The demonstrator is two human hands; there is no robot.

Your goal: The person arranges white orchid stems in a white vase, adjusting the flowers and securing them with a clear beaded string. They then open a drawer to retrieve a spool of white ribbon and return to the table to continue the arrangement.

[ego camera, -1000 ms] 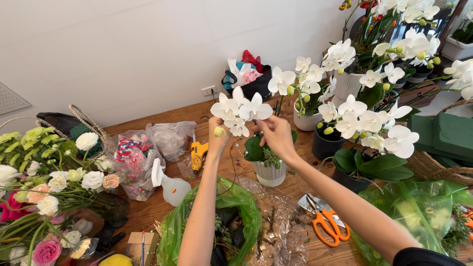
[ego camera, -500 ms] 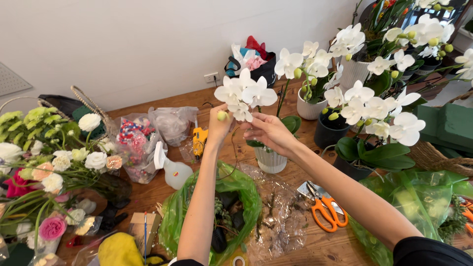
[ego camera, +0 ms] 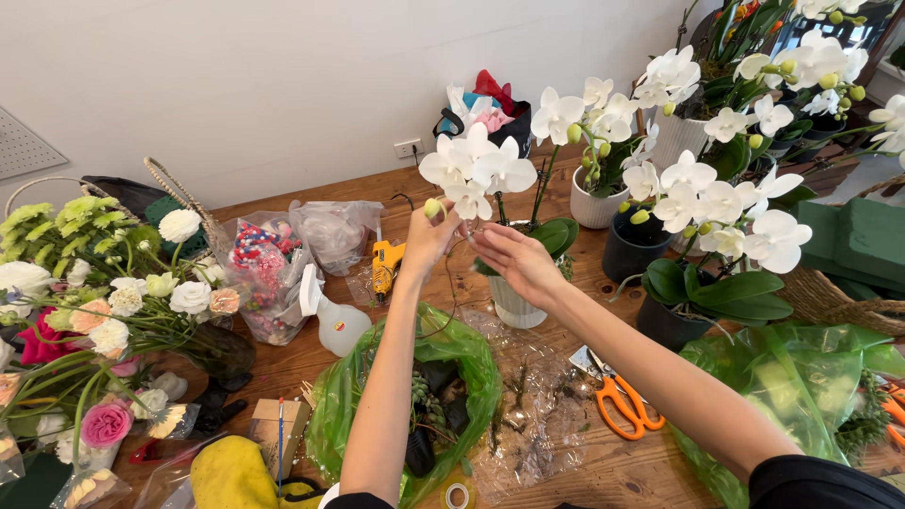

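Note:
A white orchid spray [ego camera: 476, 168] rises from a small white pot [ego camera: 515, 303] on the wooden table [ego camera: 292, 351]. My left hand [ego camera: 429, 243] is raised to the lowest blooms, its fingers pinched on the stem beside a green bud [ego camera: 433, 207]. My right hand [ego camera: 517, 260] hovers just right of it below the flowers, fingers spread and curved near the stem; whether it touches the stem is hidden. Under my arms lies a green plastic wrap [ego camera: 415, 396] with dark plants in it.
More potted white orchids [ego camera: 716, 203] stand to the right. Orange scissors [ego camera: 620, 403], a yellow glue gun [ego camera: 385, 264], a white spray bottle [ego camera: 332, 316], plastic bags and a heap of cut flowers [ego camera: 90, 292] lie around. Green foam blocks [ego camera: 863, 245] sit far right.
The view has dropped slightly. My right hand has slipped down from the orchid stem and spread its fingers. My left hand stays at the bud.

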